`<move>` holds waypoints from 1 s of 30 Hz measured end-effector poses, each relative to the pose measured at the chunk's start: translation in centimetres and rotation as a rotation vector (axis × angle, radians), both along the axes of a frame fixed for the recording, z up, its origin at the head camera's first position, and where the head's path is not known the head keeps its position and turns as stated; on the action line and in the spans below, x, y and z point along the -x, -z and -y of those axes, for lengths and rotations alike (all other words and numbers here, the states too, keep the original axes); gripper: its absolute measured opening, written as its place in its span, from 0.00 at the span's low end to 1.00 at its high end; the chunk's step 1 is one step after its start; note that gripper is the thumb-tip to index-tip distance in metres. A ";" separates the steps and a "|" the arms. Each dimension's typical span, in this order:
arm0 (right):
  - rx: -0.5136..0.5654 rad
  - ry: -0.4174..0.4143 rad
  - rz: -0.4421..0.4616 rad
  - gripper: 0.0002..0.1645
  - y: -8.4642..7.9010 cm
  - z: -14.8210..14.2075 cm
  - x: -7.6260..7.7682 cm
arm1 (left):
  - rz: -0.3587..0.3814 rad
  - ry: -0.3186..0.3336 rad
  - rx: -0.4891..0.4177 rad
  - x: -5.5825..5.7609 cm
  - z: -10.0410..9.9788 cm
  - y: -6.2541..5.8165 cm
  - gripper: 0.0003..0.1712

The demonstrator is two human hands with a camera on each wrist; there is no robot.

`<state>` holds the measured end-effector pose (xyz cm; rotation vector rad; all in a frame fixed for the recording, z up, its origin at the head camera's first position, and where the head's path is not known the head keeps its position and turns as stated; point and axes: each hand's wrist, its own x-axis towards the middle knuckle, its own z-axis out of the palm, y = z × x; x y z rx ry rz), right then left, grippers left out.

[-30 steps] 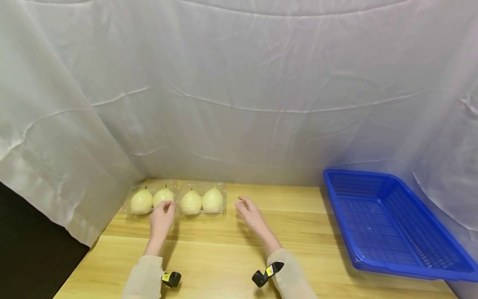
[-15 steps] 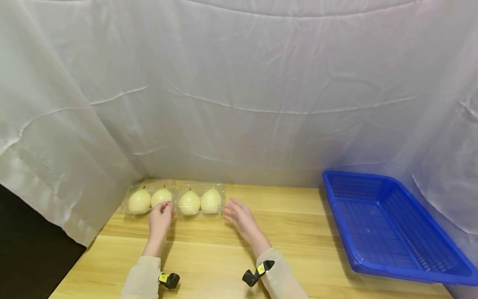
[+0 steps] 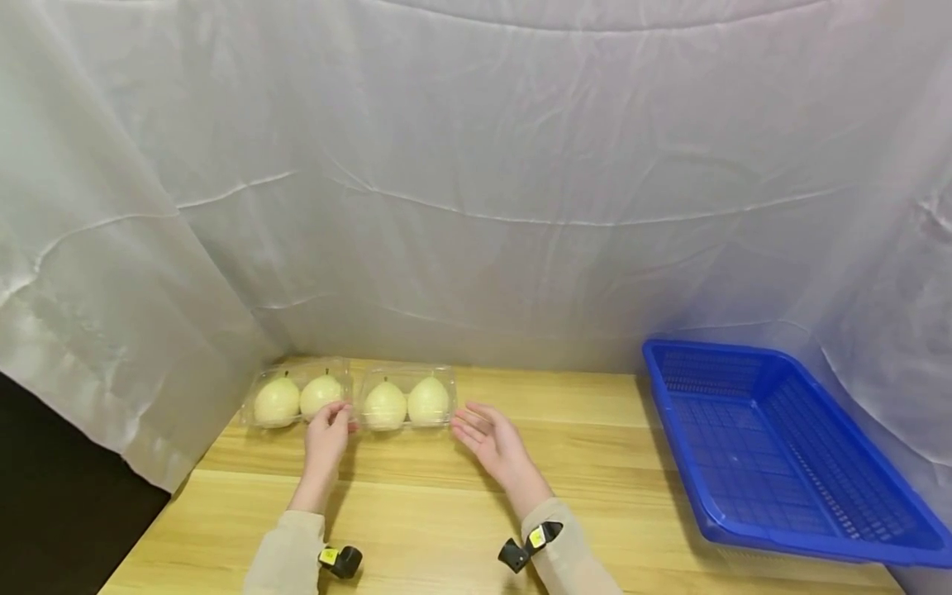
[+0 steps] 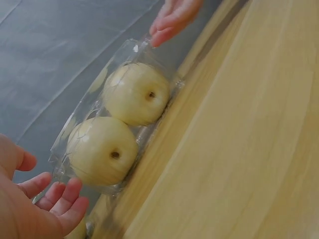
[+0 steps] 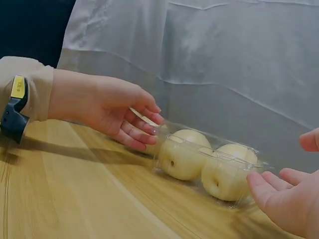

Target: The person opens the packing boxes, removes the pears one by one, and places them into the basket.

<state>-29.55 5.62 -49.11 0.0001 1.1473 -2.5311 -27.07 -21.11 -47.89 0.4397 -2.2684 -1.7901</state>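
Two clear plastic boxes stand side by side at the back left of the table, each with two pale yellow pears. My left hand (image 3: 324, 442) is at the left end of the right-hand box (image 3: 406, 374), its relaxed fingers at the wall in the left wrist view. At that box's other end is my right hand (image 3: 502, 450), fingers extended and fingertips at the plastic. Inside, the pears (image 5: 183, 154) lean together, as the right wrist view shows. The left-hand box (image 3: 262, 388) is partly hidden behind my left hand.
A large blue plastic basket (image 3: 710, 496) stands at the right of the wooden table (image 3: 416, 512). Grey-white cloth (image 3: 476, 248) hangs behind the table and along its sides.
My right hand has come left to the right-hand box's end. That box has shifted slightly right, widening the gap to the other box. My left hand has moved slightly right.
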 end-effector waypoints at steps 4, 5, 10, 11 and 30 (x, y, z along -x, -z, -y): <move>0.013 -0.004 0.038 0.34 0.2 -0.9 -0.1 | 0.010 0.044 -0.113 -0.1 -0.3 -0.1 0.23; 0.017 -0.005 0.050 0.34 0.2 -1.2 -0.1 | 0.013 0.057 -0.147 -0.2 -0.4 -0.2 0.23; 0.038 -0.014 0.112 0.35 0.2 -2.6 0.0 | 0.025 0.122 -0.289 -0.4 -0.8 -0.2 0.24; 0.038 -0.024 0.115 0.35 0.2 -2.9 0.1 | 0.028 0.132 -0.316 -0.4 -0.9 -0.2 0.24; -0.047 -0.017 0.152 0.33 0.0 -6.4 -0.7 | 0.078 0.244 -0.448 0.0 -4.1 0.3 0.23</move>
